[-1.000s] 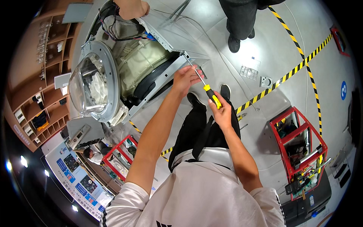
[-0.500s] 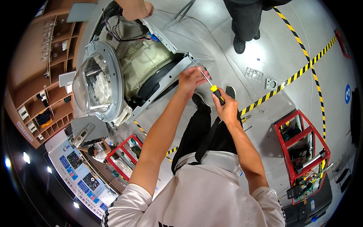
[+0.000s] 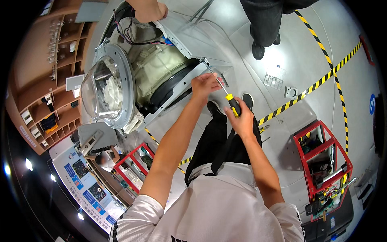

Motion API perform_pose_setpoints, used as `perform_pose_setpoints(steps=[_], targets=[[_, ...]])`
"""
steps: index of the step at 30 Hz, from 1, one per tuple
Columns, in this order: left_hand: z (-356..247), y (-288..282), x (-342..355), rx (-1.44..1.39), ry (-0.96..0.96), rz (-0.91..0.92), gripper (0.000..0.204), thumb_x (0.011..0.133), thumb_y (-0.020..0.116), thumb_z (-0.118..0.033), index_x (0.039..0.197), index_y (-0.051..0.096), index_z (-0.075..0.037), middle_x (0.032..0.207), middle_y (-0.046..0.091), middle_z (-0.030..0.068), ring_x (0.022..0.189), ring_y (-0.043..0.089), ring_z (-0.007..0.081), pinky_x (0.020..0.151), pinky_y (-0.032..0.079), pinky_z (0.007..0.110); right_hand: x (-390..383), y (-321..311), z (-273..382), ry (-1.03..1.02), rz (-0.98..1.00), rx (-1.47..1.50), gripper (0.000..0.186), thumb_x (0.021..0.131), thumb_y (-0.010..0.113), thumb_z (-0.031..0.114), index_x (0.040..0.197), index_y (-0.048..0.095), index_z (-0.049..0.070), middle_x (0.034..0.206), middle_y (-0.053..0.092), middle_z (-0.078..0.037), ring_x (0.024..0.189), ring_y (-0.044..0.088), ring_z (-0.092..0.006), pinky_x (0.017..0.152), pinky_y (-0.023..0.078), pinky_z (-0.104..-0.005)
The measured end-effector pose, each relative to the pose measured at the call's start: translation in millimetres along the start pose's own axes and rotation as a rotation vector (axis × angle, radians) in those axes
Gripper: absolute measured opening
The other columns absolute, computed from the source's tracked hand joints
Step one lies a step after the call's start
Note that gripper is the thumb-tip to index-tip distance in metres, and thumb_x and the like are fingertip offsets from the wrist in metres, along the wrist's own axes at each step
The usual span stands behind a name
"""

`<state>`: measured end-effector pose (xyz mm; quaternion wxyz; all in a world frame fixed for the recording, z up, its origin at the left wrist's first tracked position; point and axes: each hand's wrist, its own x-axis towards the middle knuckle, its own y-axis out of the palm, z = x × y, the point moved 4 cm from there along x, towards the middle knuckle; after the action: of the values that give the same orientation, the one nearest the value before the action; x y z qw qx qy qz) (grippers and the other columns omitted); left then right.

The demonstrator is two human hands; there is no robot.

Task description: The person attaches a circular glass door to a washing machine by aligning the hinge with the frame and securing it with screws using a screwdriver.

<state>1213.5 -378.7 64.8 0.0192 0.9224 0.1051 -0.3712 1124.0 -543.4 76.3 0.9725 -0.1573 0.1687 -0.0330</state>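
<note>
My right hand is closed around the yellow and black handle of a screwdriver. Its thin metal shaft slants up and left, with the tip by the corner of the metal cabinet frame. Beside that corner, my left hand has its fingers drawn together at the shaft. Whether a small part is also between them cannot be made out. The frame belongs to an opened front-loading washing machine, with a pale drum tub and a round door with a clear bowl. Another person's hand rests on the machine's top edge.
Another person's legs stand beyond the machine. A sorting tray and a square metal part lie on the floor. Red tool carts stand right and left. Pliers lie by my foot; a grey cable crosses the floor.
My left fingers have drawn closer together at the shaft. The screwdriver and both hands stay by the same frame corner; the whole view has shifted slightly.
</note>
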Motion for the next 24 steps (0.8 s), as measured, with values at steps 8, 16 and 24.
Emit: perform_pose_setpoints(steps=[8, 16, 24], targets=[[-3, 1, -5, 0.004, -0.019, -0.034, 0.025, 0.082, 0.067, -0.017, 0.088, 0.059, 0.005, 0.081, 0.065, 0.0147, 0.069, 0.066, 0.0212, 0.065, 0.055, 0.031, -3, 20, -16, 0.438, 0.196, 0.454, 0.032, 0.085, 0.063, 0.030, 0.101, 0.060, 0.002, 0.060, 0.052, -0.007, 0.037, 0.040, -0.0092, 0.037, 0.030, -0.0240], [-3, -1, 0, 0.056, -0.004, -0.046, 0.030, 0.079, 0.071, -0.022, 0.087, 0.058, 0.003, 0.082, 0.065, 0.0144, 0.071, 0.066, 0.0202, 0.067, 0.054, 0.031, -2, 20, -19, 0.852, 0.466, 1.003, 0.038, 0.088, 0.058, 0.037, 0.106, 0.055, 0.003, 0.063, 0.052, -0.004, 0.035, 0.031, -0.0074, 0.035, 0.022, -0.0220], [1, -2, 0, 0.058, -0.009, -0.088, 0.029, 0.080, 0.069, -0.023, 0.087, 0.059, 0.003, 0.080, 0.065, 0.0127, 0.068, 0.065, 0.0169, 0.066, 0.054, 0.028, 2, 17, -16, 0.361, 0.295, 0.389, 0.033, 0.083, 0.065, 0.028, 0.099, 0.058, 0.000, 0.070, 0.059, -0.013, 0.048, 0.054, -0.0174, 0.046, 0.042, -0.0285]])
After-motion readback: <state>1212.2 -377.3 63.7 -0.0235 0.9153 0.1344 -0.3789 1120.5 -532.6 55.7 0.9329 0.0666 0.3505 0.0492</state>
